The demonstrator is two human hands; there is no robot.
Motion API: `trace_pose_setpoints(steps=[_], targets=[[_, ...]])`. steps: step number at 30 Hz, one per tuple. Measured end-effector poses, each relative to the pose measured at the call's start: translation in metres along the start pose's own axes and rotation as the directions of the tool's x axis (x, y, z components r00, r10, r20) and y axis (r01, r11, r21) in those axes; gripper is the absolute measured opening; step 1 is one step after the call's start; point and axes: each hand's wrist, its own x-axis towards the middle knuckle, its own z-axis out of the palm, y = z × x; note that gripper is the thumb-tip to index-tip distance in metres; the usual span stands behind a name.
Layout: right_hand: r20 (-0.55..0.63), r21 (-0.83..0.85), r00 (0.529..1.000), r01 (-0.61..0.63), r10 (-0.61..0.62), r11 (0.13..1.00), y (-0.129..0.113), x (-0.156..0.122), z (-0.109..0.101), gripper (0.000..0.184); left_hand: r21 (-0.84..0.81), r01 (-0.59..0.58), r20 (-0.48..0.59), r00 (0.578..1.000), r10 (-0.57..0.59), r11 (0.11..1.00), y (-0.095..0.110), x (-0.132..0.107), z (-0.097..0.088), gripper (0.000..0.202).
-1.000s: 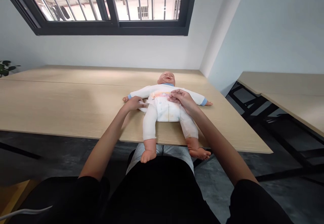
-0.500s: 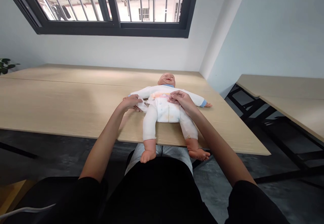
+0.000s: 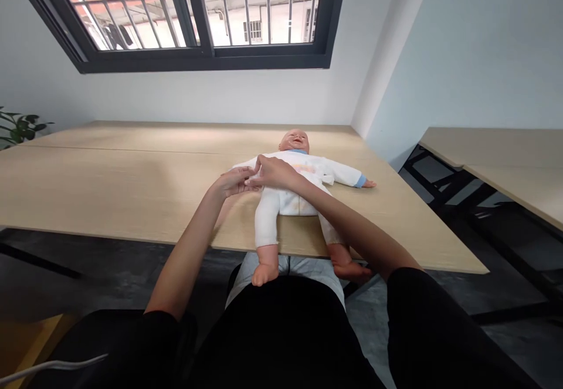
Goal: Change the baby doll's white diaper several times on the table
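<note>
A baby doll (image 3: 294, 141) lies on its back, head toward the wall, in a white top with blue collar and cuffs, white leggings and a white diaper (image 3: 295, 206). At the left side of its waist my left hand (image 3: 237, 182) is closed on the edge of the diaper. My right hand (image 3: 276, 173) reaches across the belly and meets it there, thumb and fingertips pinched at the same edge. Fingers largely hide what lies between them. A loose white flap (image 3: 328, 179) shows at the doll's right-hand side in view. My right forearm covers part of one leg.
The doll lies near the front edge of a light wooden table (image 3: 132, 183), its feet hanging past that edge. Another table (image 3: 497, 148) stands to the right. A barred window (image 3: 211, 13) is in the wall ahead, with a plant (image 3: 24, 126) at far left.
My right hand has moved left from the middle of the diaper to join my left hand at the doll's waist. My left hand stays at that side. The view has shifted slightly.
</note>
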Motion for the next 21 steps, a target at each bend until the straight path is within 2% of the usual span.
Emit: trace_pose_setpoints(steps=[3, 8, 13, 17, 21], targets=[[-0.067, 0.002, 0.998, -0.012, 0.012, 1.000, 0.005, 0.002, 0.007, 0.023, -0.050, 0.006, 0.010, 1.000, -0.005, 0.999, 0.000, 0.001, -0.001, 0.015], [-0.124, 0.230, 0.992, 0.066, -0.039, 0.971, 0.025, 0.002, 0.008, 0.006, -0.027, -0.002, 0.032, 0.999, 0.003, 1.000, 0.000, 0.000, -0.004, 0.019], [-0.140, 0.326, 0.988, 0.113, -0.070, 0.939, 0.031, 0.001, 0.008, 0.014, 0.074, -0.056, 0.042, 0.998, 0.053, 0.996, -0.002, -0.002, -0.005, 0.038], [-0.162, 0.279, 0.983, 0.132, -0.088, 0.951, 0.031, -0.001, 0.010, 0.020, 0.114, -0.094, 0.034, 0.995, 0.091, 0.989, -0.003, -0.004, -0.005, 0.044], [-0.214, 0.094, 0.976, 0.053, -0.031, 0.994, 0.032, -0.003, 0.008, 0.024, 0.106, -0.109, 0.023, 0.994, 0.108, 0.988, 0.001, -0.005, -0.008, 0.046]])
